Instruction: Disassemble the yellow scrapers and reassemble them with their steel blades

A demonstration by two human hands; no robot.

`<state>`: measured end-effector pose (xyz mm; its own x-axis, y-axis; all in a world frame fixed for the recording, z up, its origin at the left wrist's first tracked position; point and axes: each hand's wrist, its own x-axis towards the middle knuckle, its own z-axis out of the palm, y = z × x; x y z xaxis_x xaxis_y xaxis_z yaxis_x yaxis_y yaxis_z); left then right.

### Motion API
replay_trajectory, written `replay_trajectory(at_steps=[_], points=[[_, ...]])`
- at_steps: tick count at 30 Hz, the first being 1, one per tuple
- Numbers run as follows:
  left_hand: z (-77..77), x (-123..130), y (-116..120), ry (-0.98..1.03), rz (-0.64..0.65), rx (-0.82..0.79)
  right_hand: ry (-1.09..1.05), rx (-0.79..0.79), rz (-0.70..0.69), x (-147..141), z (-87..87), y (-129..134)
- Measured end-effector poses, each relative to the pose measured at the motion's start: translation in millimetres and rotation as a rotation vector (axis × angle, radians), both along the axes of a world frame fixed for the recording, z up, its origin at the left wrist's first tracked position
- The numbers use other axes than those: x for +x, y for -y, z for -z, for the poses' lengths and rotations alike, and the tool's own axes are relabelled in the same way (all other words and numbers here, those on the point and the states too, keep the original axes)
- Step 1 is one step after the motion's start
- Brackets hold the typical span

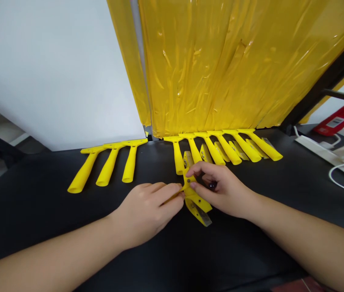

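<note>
My left hand (pixel 155 213) is closed around the handle of a yellow scraper (pixel 198 199); its fingers cover most of that handle. The scraper's flat head spreads to the right, with a small dark screw (pixel 188 180) near its middle. My right hand (pixel 220 186) curls over the head, its thumb and index finger close beside the screw. Tucked in its curled fingers is a tool with a dark, shiny round end (pixel 212 185); the rest is hidden. Just below the held head lies a yellow blade holder with a metal blade (pixel 198 213).
Three yellow handles (pixel 108 167) lie at the left of the black table (pixel 68 235). Several more handles (pixel 246 148) and blade pieces (pixel 220 151) line the back right. Behind stand a white panel (pixel 62 73) and yellow film (pixel 208 69). A white power strip (pixel 330 156) with cables lies right.
</note>
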<state>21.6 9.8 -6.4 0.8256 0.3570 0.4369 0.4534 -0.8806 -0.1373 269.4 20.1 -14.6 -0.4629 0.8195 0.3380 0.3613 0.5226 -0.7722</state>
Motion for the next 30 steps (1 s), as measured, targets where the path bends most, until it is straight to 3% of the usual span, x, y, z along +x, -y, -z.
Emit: replay_trajectory(at_steps=[17, 21, 25, 30], points=[[0.8, 1, 0, 0.013, 0.024, -0.021, 0.004, -0.153, -0.001, -3, -2.9, 3], [1.7, 1, 0, 0.024, 0.004, -0.004, 0.013, -0.022, 0.023, -1, -8.4, 2], [-1.3, 0, -1, 0.071, -0.182, 0.057, -0.014, 0.106, 0.148, 6, -15.9, -2], [-6.6, 0, -3, -0.065, -0.460, 0.110, 0.118, 0.065, 0.094, 10, -25.1, -2]])
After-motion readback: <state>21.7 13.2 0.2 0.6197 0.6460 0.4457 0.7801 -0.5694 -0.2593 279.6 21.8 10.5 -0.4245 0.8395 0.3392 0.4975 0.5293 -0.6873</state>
